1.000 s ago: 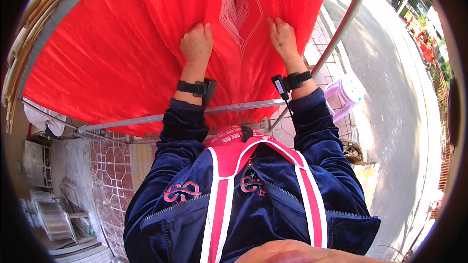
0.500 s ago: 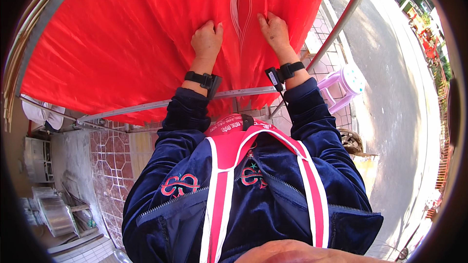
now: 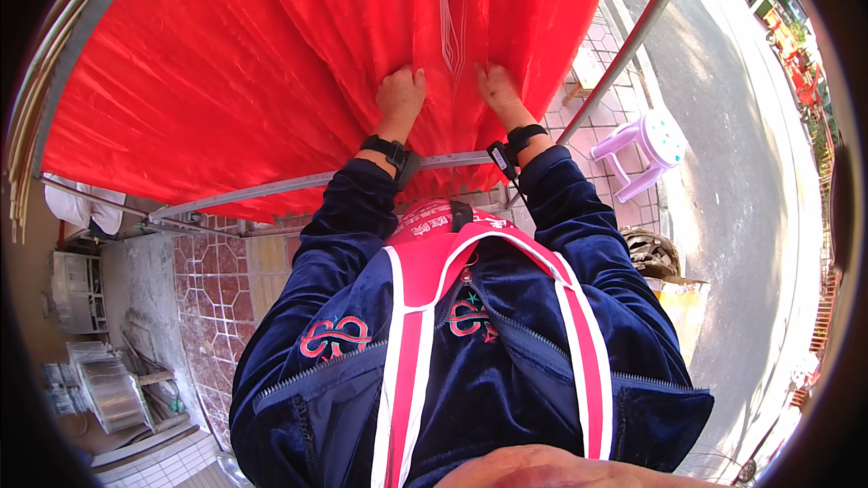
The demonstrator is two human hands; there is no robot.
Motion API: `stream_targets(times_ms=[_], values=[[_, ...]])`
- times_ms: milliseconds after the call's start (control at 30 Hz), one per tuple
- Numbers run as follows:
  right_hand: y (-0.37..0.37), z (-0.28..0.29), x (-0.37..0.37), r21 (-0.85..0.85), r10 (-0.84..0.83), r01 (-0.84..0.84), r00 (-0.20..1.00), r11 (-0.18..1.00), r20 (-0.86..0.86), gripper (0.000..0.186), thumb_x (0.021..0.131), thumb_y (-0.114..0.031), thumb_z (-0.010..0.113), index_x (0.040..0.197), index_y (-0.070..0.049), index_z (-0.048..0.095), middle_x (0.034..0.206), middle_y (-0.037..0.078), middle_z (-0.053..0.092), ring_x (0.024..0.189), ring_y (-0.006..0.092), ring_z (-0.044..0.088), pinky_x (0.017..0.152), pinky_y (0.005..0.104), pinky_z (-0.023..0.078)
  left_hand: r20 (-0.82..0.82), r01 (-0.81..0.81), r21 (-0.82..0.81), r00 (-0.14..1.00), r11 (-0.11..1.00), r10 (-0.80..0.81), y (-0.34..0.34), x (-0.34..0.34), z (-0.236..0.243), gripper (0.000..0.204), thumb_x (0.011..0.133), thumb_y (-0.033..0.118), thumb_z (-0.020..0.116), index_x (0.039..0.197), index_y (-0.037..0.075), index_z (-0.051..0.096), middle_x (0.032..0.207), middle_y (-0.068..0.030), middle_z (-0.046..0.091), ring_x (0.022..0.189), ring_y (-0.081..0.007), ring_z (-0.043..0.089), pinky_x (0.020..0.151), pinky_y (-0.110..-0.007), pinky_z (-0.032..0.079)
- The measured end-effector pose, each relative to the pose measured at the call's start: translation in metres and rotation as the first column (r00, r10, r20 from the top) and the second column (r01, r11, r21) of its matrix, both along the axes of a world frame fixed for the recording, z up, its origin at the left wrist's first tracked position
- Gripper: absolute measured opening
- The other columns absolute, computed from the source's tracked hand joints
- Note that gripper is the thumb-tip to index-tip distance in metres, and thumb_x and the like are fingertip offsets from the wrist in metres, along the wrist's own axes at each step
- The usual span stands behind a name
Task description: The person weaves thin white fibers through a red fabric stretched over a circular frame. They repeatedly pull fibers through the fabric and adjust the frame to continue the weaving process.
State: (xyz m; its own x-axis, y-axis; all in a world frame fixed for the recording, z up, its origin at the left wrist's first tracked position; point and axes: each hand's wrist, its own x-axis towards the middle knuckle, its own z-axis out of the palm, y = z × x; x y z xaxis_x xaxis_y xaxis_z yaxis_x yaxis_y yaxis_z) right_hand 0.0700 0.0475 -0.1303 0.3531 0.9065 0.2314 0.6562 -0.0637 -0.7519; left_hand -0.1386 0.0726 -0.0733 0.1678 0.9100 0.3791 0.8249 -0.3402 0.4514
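A wide sheet of red fabric (image 3: 244,81) spreads out before me and drapes over a grey metal bar (image 3: 244,196). Pale stitched lines (image 3: 448,27) run lengthwise along it between my hands. My left hand (image 3: 400,97) is closed on a fold of the cloth, left of those lines. To their right, my right hand (image 3: 500,92) pinches another fold; its fingertips are partly hidden in the cloth. The fabric lies in long creases that run away from me.
A slanting metal pole (image 3: 628,50) stands to the right of the fabric. Beyond it are a lilac plastic stool (image 3: 644,149), a basket (image 3: 653,253) and the road (image 3: 732,190). Thin poles (image 3: 41,81) line the far left. Metal goods (image 3: 110,389) sit at lower left.
Both hands have come nearer to my body, drawing the red cloth with them. They are still closed on it and slightly closer together.
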Motion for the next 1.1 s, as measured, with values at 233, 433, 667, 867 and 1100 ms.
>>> stream_targets(times_ms=[233,433,667,867,1100], values=[[-0.008,-0.017,0.035,0.120,0.003,-0.016,0.995,0.993,0.101,0.043,0.098,-0.037,0.048,0.103,0.001,0.065,0.092,0.032,0.063,0.093,0.0467,0.063,0.078,0.0503,0.050,-0.006,-0.077,0.021,0.997,0.997,0.078,0.010,-0.028,-0.001,0.032,0.091,0.040,0.058,0.094,0.010,0.068,0.083,-0.0219,0.069,0.080,-0.0434,0.068,0.073,-0.054,0.055],[-0.019,-0.013,0.055,0.108,-0.119,0.107,0.987,0.988,0.109,0.041,0.097,-0.038,0.049,0.101,-0.001,0.065,0.091,0.031,0.063,0.093,0.0471,0.062,0.079,0.0507,0.050,-0.056,-0.123,0.055,0.990,0.991,0.126,0.015,-0.047,0.002,0.031,0.092,0.039,0.058,0.093,0.010,0.069,0.083,-0.0228,0.069,0.081,-0.0441,0.068,0.073,-0.054,0.055],[-0.038,0.005,0.061,0.114,-0.232,0.220,0.966,0.969,0.113,0.040,0.097,-0.038,0.049,0.100,-0.002,0.066,0.090,0.030,0.064,0.093,0.0470,0.063,0.079,0.0518,0.050,-0.070,-0.183,0.111,0.979,0.977,0.192,0.015,-0.061,0.006,0.031,0.092,0.038,0.058,0.091,0.009,0.068,0.080,-0.0237,0.069,0.078,-0.0448,0.068,0.071,-0.054,0.055],[-0.042,0.008,0.056,0.023,-0.227,0.226,0.966,0.974,0.127,0.039,0.096,-0.036,0.049,0.106,-0.002,0.064,0.096,0.029,0.066,0.094,0.0454,0.064,0.084,0.0544,0.051,-0.079,-0.188,0.132,0.977,0.973,0.200,0.015,-0.060,0.000,0.031,0.093,0.038,0.057,0.089,0.009,0.066,0.079,-0.0234,0.069,0.076,-0.0450,0.068,0.068,-0.055,0.055],[-0.034,-0.019,0.031,-0.063,-0.172,0.183,0.973,0.981,0.154,0.043,0.094,-0.041,0.052,0.094,-0.001,0.068,0.090,0.029,0.066,0.092,0.0462,0.064,0.082,0.0526,0.051,-0.044,-0.099,0.016,0.994,0.995,0.099,0.005,-0.036,-0.036,0.032,0.091,0.040,0.060,0.091,0.008,0.066,0.084,-0.0219,0.070,0.081,-0.0438,0.068,0.071,-0.054,0.054]])
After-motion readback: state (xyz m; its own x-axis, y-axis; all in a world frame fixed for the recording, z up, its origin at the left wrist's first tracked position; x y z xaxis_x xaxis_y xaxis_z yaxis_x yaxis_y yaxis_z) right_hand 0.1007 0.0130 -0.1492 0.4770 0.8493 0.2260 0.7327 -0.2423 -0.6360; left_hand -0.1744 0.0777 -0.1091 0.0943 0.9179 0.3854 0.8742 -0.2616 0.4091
